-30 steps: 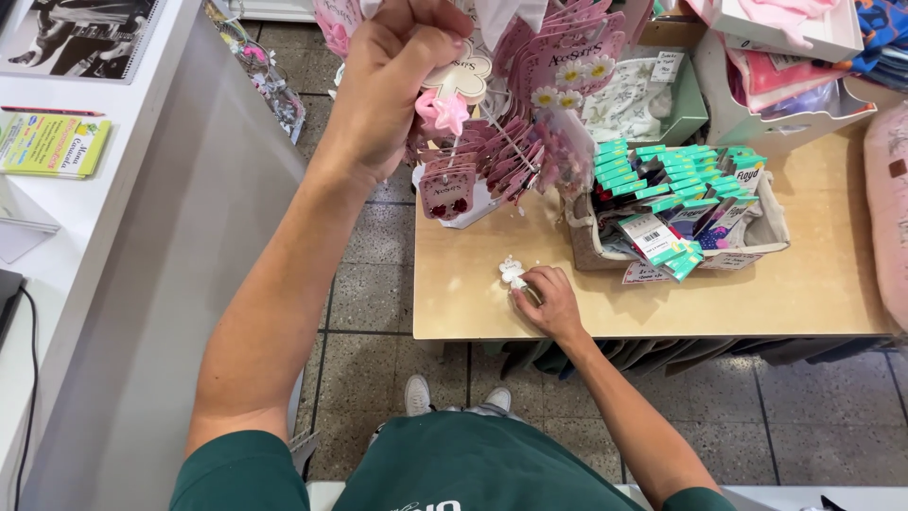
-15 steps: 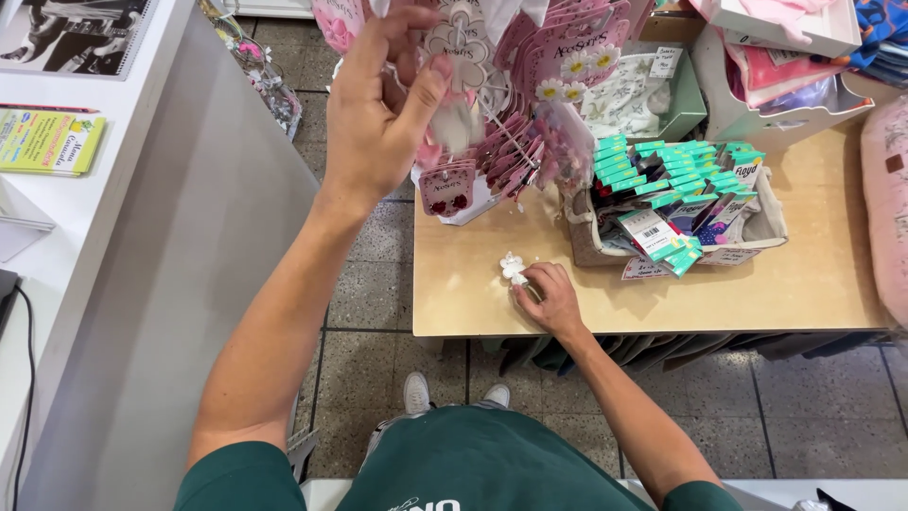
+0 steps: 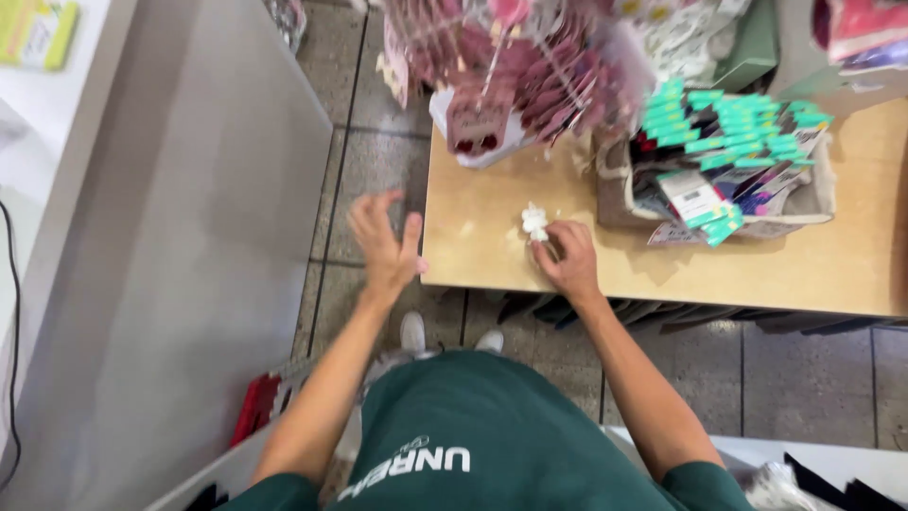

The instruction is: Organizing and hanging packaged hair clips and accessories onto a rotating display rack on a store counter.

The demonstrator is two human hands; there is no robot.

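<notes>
My right hand (image 3: 566,257) rests on the wooden table (image 3: 832,270) near its front left corner, fingers pinching a small white item (image 3: 534,220) that lies on the tabletop. My left hand (image 3: 384,243) hovers open and empty over the floor, just left of the table edge, fingers spread. A bunch of pink carded packets (image 3: 530,66) hangs on a rack above the table's far left side.
A shallow cardboard tray of teal-topped packets (image 3: 728,156) sits on the table to the right of my right hand. A grey counter wall (image 3: 189,284) runs along the left. Tiled floor (image 3: 359,161) lies between counter and table. A red object (image 3: 253,407) sits low by my left leg.
My left hand has let go of the hanging pink packets and dropped down beside the table, open. My right hand stays on the small white item. The camera has tilted downward.
</notes>
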